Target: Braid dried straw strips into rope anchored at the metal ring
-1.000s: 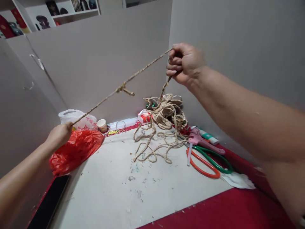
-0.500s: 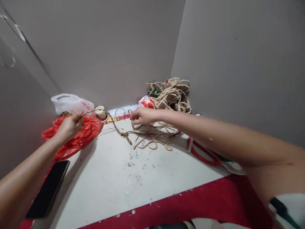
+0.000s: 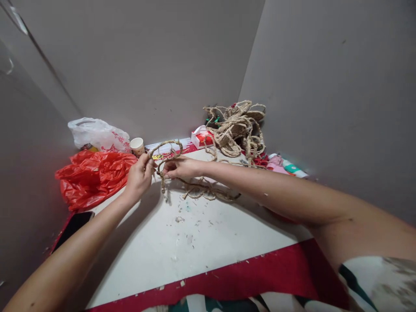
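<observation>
Jute rope [image 3: 165, 145] loop, in front of paper cup [image 3: 137, 146]: left hand [image 3: 139, 177] and right hand [image 3: 178, 168] each pinch it closed. Advice: keep strands taut, loop clear of tangled pile [image 3: 235, 128].

Tan jute rope [image 3: 166, 146], looped upright above white board, trailing right to tangled pile

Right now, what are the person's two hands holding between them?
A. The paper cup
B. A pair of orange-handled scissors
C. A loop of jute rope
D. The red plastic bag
C: the left hand and right hand both pinch a loop of jute rope that arches up between them above the white board.
</observation>
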Demonstrator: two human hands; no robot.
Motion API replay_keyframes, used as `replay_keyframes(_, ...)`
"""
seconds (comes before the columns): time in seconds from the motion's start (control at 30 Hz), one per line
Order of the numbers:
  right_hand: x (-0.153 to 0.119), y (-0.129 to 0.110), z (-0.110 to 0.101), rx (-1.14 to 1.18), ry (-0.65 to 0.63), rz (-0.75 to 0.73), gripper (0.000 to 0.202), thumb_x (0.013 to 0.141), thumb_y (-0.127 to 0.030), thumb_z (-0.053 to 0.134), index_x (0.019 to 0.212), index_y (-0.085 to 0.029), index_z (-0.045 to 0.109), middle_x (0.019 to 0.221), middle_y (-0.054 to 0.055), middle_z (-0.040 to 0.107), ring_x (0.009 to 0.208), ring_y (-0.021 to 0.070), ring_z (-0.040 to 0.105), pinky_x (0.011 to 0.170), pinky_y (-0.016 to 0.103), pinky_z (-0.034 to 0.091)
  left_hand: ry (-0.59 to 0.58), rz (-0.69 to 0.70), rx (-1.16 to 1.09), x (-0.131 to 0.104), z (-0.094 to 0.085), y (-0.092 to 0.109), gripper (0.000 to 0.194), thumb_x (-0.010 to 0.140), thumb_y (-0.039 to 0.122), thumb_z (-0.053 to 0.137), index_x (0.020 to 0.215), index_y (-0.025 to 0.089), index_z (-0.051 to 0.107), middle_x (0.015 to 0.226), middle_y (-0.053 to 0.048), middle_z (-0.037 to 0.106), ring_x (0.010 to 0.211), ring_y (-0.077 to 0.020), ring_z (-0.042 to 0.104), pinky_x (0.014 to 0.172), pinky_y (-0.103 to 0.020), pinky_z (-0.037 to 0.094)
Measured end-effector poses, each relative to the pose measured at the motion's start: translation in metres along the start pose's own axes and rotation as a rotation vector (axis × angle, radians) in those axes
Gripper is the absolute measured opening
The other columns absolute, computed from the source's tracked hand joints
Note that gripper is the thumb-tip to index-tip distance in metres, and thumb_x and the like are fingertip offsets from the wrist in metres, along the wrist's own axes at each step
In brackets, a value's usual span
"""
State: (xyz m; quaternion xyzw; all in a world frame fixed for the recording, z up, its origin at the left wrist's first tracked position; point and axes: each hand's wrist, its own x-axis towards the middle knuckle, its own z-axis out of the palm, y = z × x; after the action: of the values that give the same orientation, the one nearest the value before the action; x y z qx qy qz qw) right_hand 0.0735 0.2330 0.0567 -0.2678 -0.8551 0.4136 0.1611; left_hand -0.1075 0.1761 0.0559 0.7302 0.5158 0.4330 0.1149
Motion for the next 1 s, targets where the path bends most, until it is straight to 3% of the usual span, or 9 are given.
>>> replay_keyframes(0.13,-0.006,-0.014,0.003,0.413,-0.023,0.001,0.008,0.077,-0.018,0.058,0.076,-0.015,0.051,0.067,-0.002,0.051,0.06,0.0086,0.053,0.056,0.021,0.044,0.111,0.091,0.031,0.0,0.009,0.006,0.016,0.09,0.027,0.041,0.076,0.021,0.045,0.065,0.003,0.048,0.058,-0.0114,0.046,0.058,-0.023,0.035)
replay_keyframes(0.2,-0.008,-0.021,0.006,0.51,0.002,-0.003,0.009,0.077,-0.02,0.058,0.076,-0.015,0.051,0.068,-0.002,0.052,0.061,0.0087,0.054,0.056,0.022,0.046,0.127,0.106,0.011,0.002,0.01,0.008,0.014,0.09,0.027,0.042,0.078,0.021,0.046,0.066,0.003,0.046,0.058,-0.0112,0.043,0.058,-0.023,0.034)
replay_keyframes(0.37,-0.009,-0.029,0.013,0.359,0.097,-0.055,0.009,0.076,-0.019,0.06,0.075,-0.015,0.053,0.056,-0.005,0.049,0.046,0.0062,0.046,0.043,0.019,0.039,0.158,0.132,-0.079,0.002,0.01,0.005,0.014,0.09,0.028,0.043,0.08,0.02,0.048,0.072,0.002,0.048,0.065,-0.0116,0.046,0.062,-0.023,0.037)
replay_keyframes(0.47,-0.011,-0.029,0.012,0.42,0.039,-0.027,0.012,0.074,-0.024,0.063,0.076,-0.014,0.055,0.053,-0.007,0.045,0.043,0.0049,0.04,0.039,0.018,0.033,0.184,0.053,-0.172,-0.001,0.012,0.002,0.016,0.091,0.032,0.044,0.08,0.02,0.048,0.066,0.003,0.046,0.057,-0.0106,0.044,0.056,-0.023,0.037)
replay_keyframes(0.6,-0.013,-0.027,0.008,0.553,-0.019,0.003,0.018,0.072,-0.023,0.065,0.086,-0.013,0.06,0.062,-0.005,0.052,0.047,0.0041,0.039,0.042,0.018,0.029,0.185,-0.068,-0.373,-0.004,0.015,0.0,0.019,0.09,0.037,0.045,0.08,0.021,0.045,0.056,0.006,0.043,0.046,-0.0092,0.041,0.046,-0.021,0.035)
replay_keyframes(0.67,-0.011,-0.026,0.008,0.447,0.053,-0.007,0.015,0.073,-0.019,0.064,0.086,-0.012,0.061,0.066,-0.003,0.057,0.051,0.0048,0.043,0.047,0.018,0.033,0.198,-0.099,-0.413,-0.005,0.016,-0.002,0.02,0.089,0.037,0.047,0.078,0.021,0.045,0.056,0.006,0.043,0.045,-0.0084,0.04,0.045,-0.02,0.035)
replay_keyframes(0.8,-0.001,-0.016,0.008,-0.001,0.213,-0.028,0.007,0.073,-0.008,0.056,0.071,-0.01,0.063,0.066,0.001,0.062,0.062,0.0096,0.053,0.061,0.022,0.039,0.209,-0.128,-0.403,-0.007,0.018,-0.005,0.02,0.088,0.036,0.048,0.075,0.02,0.045,0.056,0.006,0.043,0.045,-0.0077,0.04,0.045,-0.019,0.036)
replay_keyframes(0.9,0.002,0.004,-0.002,-0.273,0.4,0.041,0.013,0.074,-0.008,0.055,0.074,-0.01,0.068,0.071,0.004,0.066,0.065,0.0122,0.054,0.063,0.023,0.039,0.246,-0.118,-0.381,-0.009,0.012,-0.004,0.019,0.088,0.035,0.048,0.076,0.02,0.046,0.057,0.006,0.043,0.046,-0.008,0.041,0.045,-0.019,0.036)
replay_keyframes(1.0,-0.002,0.023,-0.021,-0.359,0.546,0.155,0.016,0.075,-0.01,0.054,0.078,-0.01,0.07,0.076,0.007,0.068,0.069,0.0143,0.056,0.066,0.024,0.04,0.289,-0.119,-0.364,-0.008,0.002,-0.003,0.019,0.088,0.034,0.047,0.076,0.021,0.044,0.056,0.006,0.04,0.045,-0.008,0.038,0.042,-0.019,0.034)
